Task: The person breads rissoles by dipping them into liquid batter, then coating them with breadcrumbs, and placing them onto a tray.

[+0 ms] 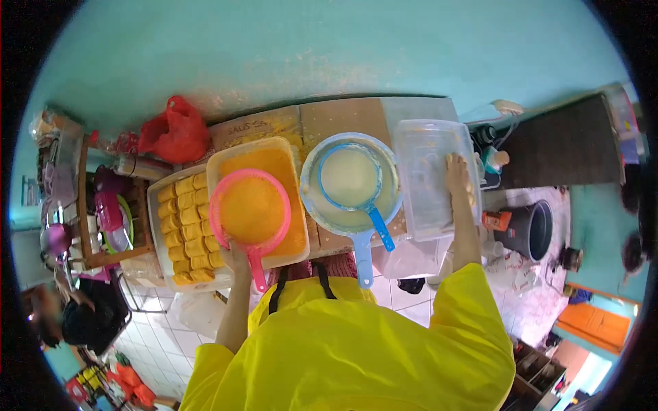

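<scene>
My left hand [237, 259] is closed at the lower-left rim of a pink strainer [251, 262], beside its handle. The strainer sits in a rectangular tub [302, 240] of orange crumbs and has orange crumbs in it. My right hand [457, 177] lies with fingers stretched out at the right side of a clear plastic box [426, 181]; a small pale piece [471, 192] shows beside it, partly hidden. Between my hands stands a light-blue handled pan [363, 250] of whitish batter, with a blue strainer [379, 226] resting in it.
Orange crumb-coated rolls [188, 219] fill a tray at the left. A red plastic bag [175, 133] is behind it, against the wall. Cardboard [343, 116] covers the table. A dark bucket [528, 229] stands to the right. Another person's arm [79, 298] shows at far left.
</scene>
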A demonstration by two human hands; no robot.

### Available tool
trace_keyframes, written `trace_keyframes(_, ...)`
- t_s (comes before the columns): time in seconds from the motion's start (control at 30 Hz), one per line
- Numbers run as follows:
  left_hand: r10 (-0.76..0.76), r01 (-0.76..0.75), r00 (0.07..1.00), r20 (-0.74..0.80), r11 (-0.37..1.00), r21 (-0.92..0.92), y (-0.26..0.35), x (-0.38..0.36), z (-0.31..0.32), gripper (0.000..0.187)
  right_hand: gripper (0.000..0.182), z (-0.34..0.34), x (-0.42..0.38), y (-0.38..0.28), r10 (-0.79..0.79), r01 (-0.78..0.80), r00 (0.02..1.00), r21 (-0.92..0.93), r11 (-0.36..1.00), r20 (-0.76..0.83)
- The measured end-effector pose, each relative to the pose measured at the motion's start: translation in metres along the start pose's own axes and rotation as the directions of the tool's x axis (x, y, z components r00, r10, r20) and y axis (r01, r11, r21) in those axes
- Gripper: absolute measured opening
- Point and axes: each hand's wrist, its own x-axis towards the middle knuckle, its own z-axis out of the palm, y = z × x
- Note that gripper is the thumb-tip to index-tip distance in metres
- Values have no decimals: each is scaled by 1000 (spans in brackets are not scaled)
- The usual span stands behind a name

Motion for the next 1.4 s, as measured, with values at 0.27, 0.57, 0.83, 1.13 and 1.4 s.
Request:
trace_keyframes(0.27,-46,45,999,-20,998,-36,20,-10,4,41,34,41,50,67,-247,284,941,-142,948,230)
trace_keyframes(0.57,-268,311,950,159,846,-434,2,3,-2,46,30,-24,46,50,-286,299,954,-194,934,89)
trace_keyframes(0.83,-44,18,997,-62,926,-376,31,-8,11,52,31,-129,-14,-121,-400,426,903,423,800,-155)
trace_keyframes(1.13,-2,-27,987,-162,983,-180,46,-4,15,55,25,-99,-64,-231,-676,651,737,286,703,-17)
trace_keyframes(1.4,-174,212,976,130,894,-395,55,-9,1,55,35,-80,-48,-164,-388,396,918,135,908,-80)
